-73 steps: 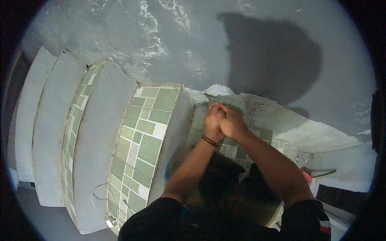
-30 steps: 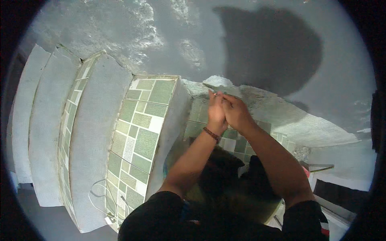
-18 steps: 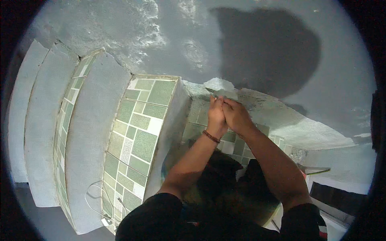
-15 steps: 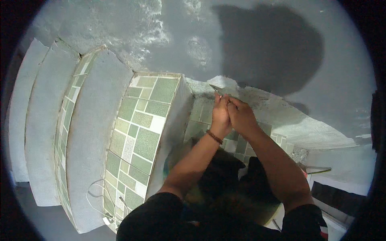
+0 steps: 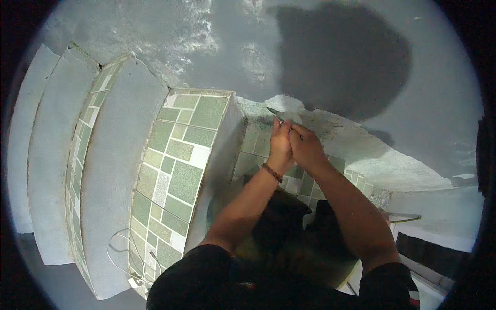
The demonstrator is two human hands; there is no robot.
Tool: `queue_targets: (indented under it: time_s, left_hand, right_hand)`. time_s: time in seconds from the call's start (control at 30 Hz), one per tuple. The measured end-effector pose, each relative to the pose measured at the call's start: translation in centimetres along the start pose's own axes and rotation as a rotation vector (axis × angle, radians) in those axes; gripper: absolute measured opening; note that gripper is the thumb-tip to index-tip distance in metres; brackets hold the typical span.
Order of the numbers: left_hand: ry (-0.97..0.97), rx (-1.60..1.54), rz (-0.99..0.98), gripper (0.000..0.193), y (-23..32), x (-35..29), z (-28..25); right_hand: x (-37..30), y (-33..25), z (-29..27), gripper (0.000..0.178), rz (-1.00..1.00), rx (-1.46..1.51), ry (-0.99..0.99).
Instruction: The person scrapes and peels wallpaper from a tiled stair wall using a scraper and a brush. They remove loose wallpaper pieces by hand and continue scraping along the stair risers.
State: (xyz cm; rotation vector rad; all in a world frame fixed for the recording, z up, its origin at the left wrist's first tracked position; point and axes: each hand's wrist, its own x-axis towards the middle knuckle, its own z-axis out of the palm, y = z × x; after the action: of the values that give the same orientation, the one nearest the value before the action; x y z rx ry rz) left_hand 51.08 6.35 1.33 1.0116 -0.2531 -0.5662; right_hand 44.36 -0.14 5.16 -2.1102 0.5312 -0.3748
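Both of my hands are closed together on a tool with a pointed metal blade (image 5: 274, 112); its handle is hidden in the fingers, so I cannot tell its exact kind. My left hand (image 5: 281, 143), with a brown beaded bracelet (image 5: 272, 172) at the wrist, wraps it on the left. Pressed against it from the right, my right hand (image 5: 307, 145) is closed too. The blade points up and left at the lower wall, over a pale band of peeled paint (image 5: 281, 102). Whether the tip touches the wall I cannot tell.
To the left, steps with green and white tiled treads (image 5: 178, 155) descend, with grey risers. A white cable (image 5: 118, 235) lies on the tiles. The grey wall (image 5: 232, 46) bears a large dark shadow and flaking patches. A thin greenish strip (image 5: 405, 218) is at right.
My hands and the blade have shifted very slightly left and up in the picture, and the whole view has moved a little left. Both hands keep the same closed hold.
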Motion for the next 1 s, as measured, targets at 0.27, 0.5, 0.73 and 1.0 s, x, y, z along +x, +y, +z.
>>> queue_targets:
  time_s: [0.27, 0.5, 0.73, 1.0]
  left_hand:
    - [0.086, -0.248, -0.319, 0.023, 1.5, -0.1, 0.3]
    - [0.069, -0.026, -0.283, 0.031, 0.4, -0.8, 0.6]
    - [0.035, 0.234, -0.151, 0.067, -0.6, -1.0, 1.2]
    - [0.123, 0.117, -0.111, 0.080, -2.8, -1.7, 2.7]
  right_hand:
    - [0.2, 1.0, 0.5, 0.041, 0.132, 0.088, -0.094]
    - [-0.6, 1.9, -1.0, 0.039, 0.101, 0.198, -0.167]
    - [-1.3, 0.9, -2.8, 0.039, 0.445, 0.571, -0.185]
    - [-2.5, 2.9, -3.4, 0.046, 0.542, 0.703, -0.174]
